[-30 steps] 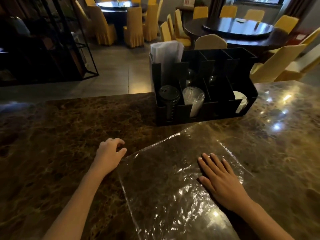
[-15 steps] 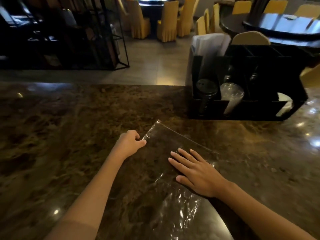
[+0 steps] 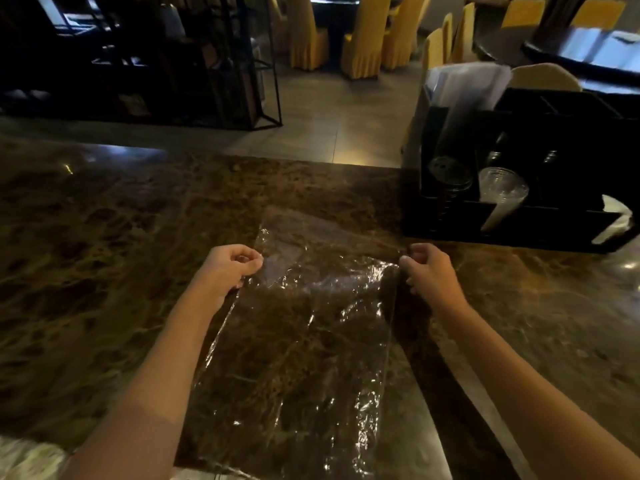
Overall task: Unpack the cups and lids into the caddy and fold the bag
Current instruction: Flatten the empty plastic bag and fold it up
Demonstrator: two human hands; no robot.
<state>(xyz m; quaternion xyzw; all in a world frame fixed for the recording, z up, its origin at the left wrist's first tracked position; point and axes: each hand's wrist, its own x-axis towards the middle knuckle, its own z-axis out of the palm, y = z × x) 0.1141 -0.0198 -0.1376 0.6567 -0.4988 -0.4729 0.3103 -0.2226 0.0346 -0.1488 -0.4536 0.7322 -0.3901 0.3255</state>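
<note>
A clear plastic bag (image 3: 304, 341) lies flat on the brown marble counter (image 3: 104, 254), running from the near edge toward the middle. My left hand (image 3: 230, 266) pinches the bag's left edge near its far end. My right hand (image 3: 427, 271) pinches the right edge at the same height. Beyond them a strip of the bag extends farther away. The black caddy (image 3: 519, 230) stands at the right back. In its front compartments are a stack of dark lids (image 3: 450, 174) and a stack of clear cups (image 3: 502, 192).
A white item (image 3: 613, 216) sits in the caddy's right front slot and a white plastic sleeve (image 3: 464, 88) rises from its left back. Past the counter's far edge are tiled floor, a black metal shelf (image 3: 207, 64), yellow-covered chairs and dark round tables.
My right hand lifted off the flat bag and gripped its right edge. My left hand stayed on the left edge. The view swung left, so the caddy sits farther right.
</note>
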